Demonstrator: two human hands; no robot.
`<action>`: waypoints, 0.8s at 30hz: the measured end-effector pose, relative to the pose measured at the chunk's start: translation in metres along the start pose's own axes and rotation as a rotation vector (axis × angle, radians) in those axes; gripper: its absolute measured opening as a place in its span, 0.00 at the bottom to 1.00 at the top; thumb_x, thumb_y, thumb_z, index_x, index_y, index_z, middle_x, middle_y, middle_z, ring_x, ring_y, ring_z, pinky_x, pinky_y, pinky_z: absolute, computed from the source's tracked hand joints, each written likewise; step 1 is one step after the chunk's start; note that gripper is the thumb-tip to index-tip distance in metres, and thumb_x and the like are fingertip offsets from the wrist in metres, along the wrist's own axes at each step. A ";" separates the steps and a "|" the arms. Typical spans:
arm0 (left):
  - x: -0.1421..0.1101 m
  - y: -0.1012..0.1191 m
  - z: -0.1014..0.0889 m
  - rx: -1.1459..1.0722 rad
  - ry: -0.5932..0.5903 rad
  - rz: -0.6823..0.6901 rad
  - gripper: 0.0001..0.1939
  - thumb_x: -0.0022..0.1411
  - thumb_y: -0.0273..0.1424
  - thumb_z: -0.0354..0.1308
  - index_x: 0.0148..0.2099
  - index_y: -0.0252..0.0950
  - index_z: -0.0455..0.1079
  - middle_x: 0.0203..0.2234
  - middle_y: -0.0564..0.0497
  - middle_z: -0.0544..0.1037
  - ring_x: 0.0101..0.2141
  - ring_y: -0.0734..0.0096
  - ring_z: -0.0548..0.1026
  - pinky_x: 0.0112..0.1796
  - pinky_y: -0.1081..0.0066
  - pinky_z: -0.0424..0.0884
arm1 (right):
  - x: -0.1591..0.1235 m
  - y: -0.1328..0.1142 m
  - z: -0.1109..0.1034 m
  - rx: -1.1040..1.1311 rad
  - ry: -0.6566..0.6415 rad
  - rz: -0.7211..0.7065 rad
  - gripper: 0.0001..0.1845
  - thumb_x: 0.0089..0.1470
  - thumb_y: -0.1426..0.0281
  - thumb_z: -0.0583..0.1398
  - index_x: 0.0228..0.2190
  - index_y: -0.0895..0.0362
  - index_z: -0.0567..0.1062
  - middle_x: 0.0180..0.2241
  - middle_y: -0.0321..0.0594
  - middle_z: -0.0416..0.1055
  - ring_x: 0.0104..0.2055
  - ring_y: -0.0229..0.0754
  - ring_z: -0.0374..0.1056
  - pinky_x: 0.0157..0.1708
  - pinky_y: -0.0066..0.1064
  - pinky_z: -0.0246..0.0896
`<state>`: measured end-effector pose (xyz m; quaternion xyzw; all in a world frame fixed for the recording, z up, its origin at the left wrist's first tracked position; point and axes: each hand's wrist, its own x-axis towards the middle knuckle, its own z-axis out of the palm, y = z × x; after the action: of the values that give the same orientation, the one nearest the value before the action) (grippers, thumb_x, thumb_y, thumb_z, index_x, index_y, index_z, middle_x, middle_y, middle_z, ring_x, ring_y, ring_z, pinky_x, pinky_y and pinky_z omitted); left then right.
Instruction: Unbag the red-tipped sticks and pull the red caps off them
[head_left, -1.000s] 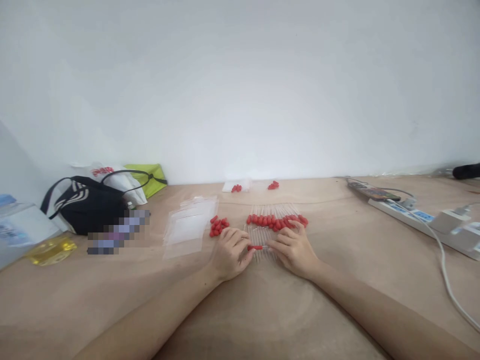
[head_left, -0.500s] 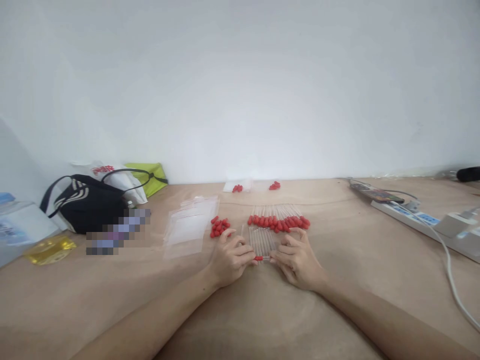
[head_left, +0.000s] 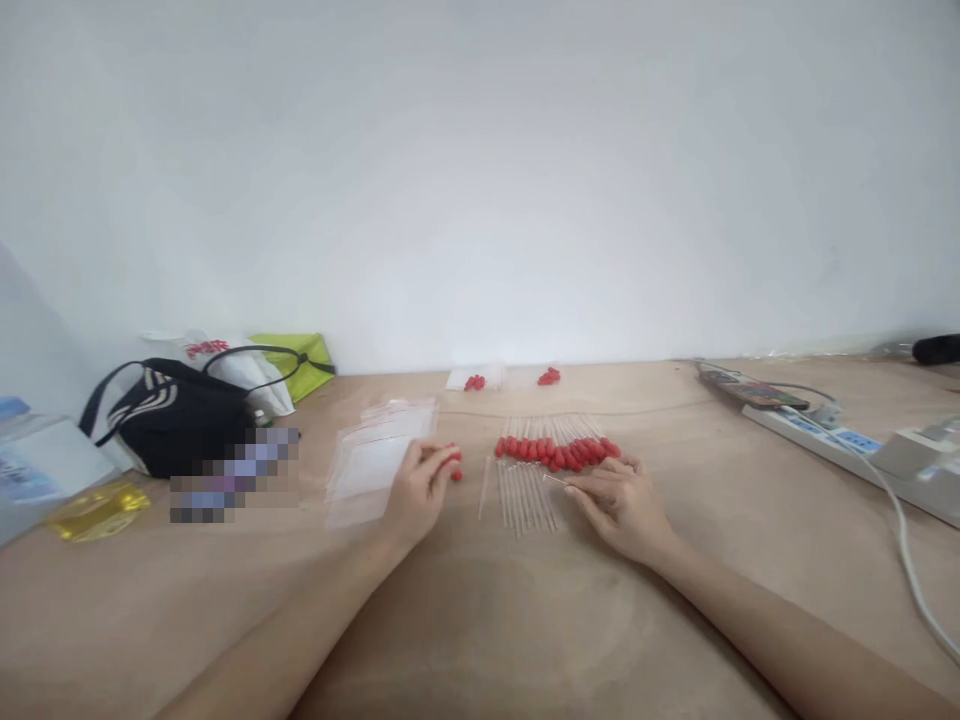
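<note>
Slim clear glass dropper tubes lie side by side in front of me, with one apart at their left. Beyond them is a row of red rubber bulbs fitted on more glass tubes. My right hand is closed, pinching a dropper tube whose bare end points left. My left hand is over the pile of loose bulbs, fingers curled, with a loose red bulb at the fingertips. The hand hides most of that pile.
Clear zip bags lie left of my left hand. Small groups of red bulbs sit by the wall. At left are a black bag and a yellow pouch. A phone and power strip with cables are right.
My hands have moved apart. The left one went from the red bulb and tube between both hands to the loose bulbs. My right hand shifted slightly right and up, holding a tube.
</note>
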<state>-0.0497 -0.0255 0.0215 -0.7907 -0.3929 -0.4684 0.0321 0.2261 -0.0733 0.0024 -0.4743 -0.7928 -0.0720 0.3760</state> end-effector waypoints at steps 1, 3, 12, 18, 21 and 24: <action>0.005 -0.006 -0.002 0.025 0.018 -0.112 0.11 0.59 0.30 0.47 0.38 0.35 0.70 0.32 0.48 0.67 0.33 0.71 0.70 0.33 0.70 0.68 | 0.000 -0.001 0.001 0.000 0.003 0.021 0.12 0.53 0.69 0.51 0.30 0.51 0.74 0.24 0.35 0.72 0.28 0.36 0.61 0.39 0.34 0.45; 0.016 -0.020 -0.007 0.112 -0.005 -0.312 0.12 0.57 0.29 0.47 0.38 0.34 0.71 0.33 0.47 0.66 0.34 0.69 0.70 0.35 0.69 0.68 | 0.000 -0.003 0.003 -0.015 0.008 0.056 0.11 0.51 0.71 0.51 0.30 0.52 0.74 0.25 0.35 0.72 0.28 0.37 0.61 0.38 0.33 0.44; 0.057 -0.059 -0.007 0.163 -0.322 -0.538 0.13 0.48 0.34 0.55 0.38 0.35 0.66 0.23 0.56 0.72 0.22 0.75 0.70 0.26 0.75 0.65 | 0.005 -0.010 0.019 -0.208 0.052 0.028 0.07 0.43 0.76 0.52 0.19 0.57 0.68 0.18 0.34 0.67 0.25 0.36 0.59 0.35 0.32 0.41; 0.053 -0.062 0.009 0.227 -0.396 -0.577 0.11 0.49 0.37 0.55 0.33 0.35 0.68 0.25 0.53 0.75 0.26 0.73 0.72 0.28 0.76 0.64 | 0.008 -0.019 0.024 -0.197 0.032 0.014 0.09 0.47 0.74 0.52 0.22 0.56 0.71 0.21 0.34 0.70 0.26 0.35 0.60 0.35 0.32 0.40; 0.052 -0.061 0.010 0.266 -0.423 -0.566 0.11 0.50 0.39 0.54 0.31 0.36 0.68 0.25 0.52 0.75 0.27 0.72 0.72 0.28 0.75 0.64 | 0.008 -0.023 0.023 -0.183 -0.051 0.025 0.10 0.50 0.70 0.52 0.23 0.56 0.71 0.22 0.35 0.70 0.28 0.36 0.62 0.35 0.33 0.40; 0.053 -0.053 0.007 0.327 -0.413 -0.549 0.14 0.53 0.42 0.50 0.30 0.36 0.69 0.26 0.51 0.75 0.28 0.69 0.72 0.29 0.73 0.64 | 0.008 -0.026 0.022 -0.187 -0.116 0.035 0.13 0.52 0.65 0.51 0.22 0.57 0.71 0.23 0.37 0.70 0.29 0.37 0.62 0.36 0.34 0.40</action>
<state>-0.0655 0.0452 0.0412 -0.7183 -0.6577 -0.2214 -0.0486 0.1916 -0.0714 -0.0017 -0.5246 -0.7945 -0.1117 0.2848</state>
